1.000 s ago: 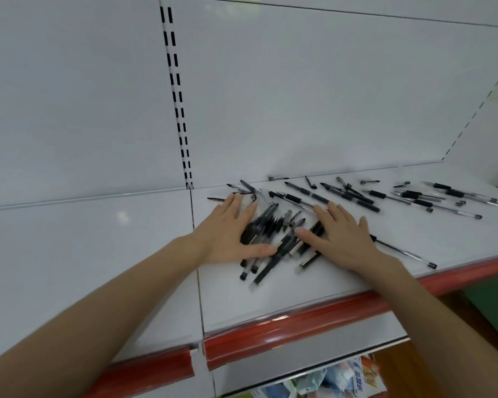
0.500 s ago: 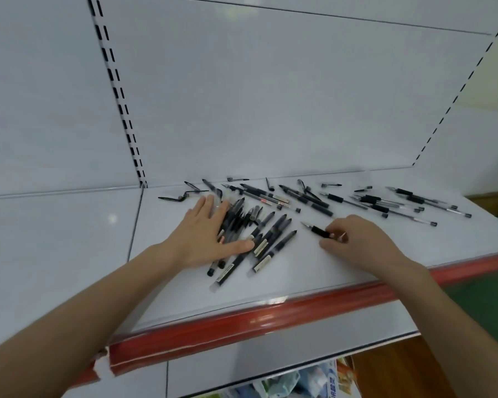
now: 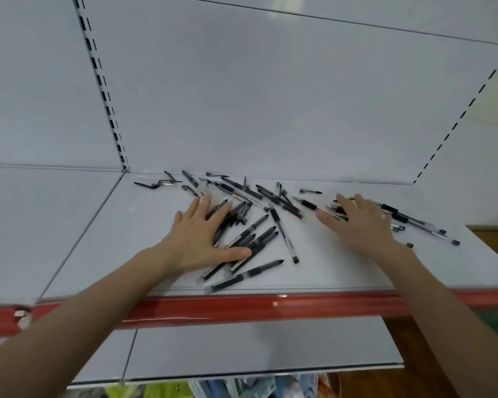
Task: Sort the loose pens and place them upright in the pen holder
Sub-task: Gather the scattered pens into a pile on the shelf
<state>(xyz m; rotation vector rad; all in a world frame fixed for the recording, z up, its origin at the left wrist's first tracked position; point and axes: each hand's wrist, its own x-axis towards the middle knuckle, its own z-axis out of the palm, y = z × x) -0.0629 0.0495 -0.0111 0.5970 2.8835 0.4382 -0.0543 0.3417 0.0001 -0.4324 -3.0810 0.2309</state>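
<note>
Several loose black pens lie scattered across a white shelf (image 3: 342,271). My left hand (image 3: 202,237) lies flat, fingers spread, on a bunched pile of pens (image 3: 250,239) at the middle. My right hand (image 3: 357,222) rests with straight fingers on another group of pens (image 3: 408,219) toward the right. A single pen (image 3: 283,234) lies alone between the two hands. More pens and loose caps (image 3: 242,191) are strewn along the back of the shelf. No pen holder is visible.
The shelf has a red front strip (image 3: 270,307) and a white back panel with slotted uprights (image 3: 104,90). A lower white shelf (image 3: 242,349) sits beneath, with colourful goods below it.
My right hand let go of the single pen it pinched and moved right onto the right group of pens, fingers now spread. My left hand stays on the pile.
</note>
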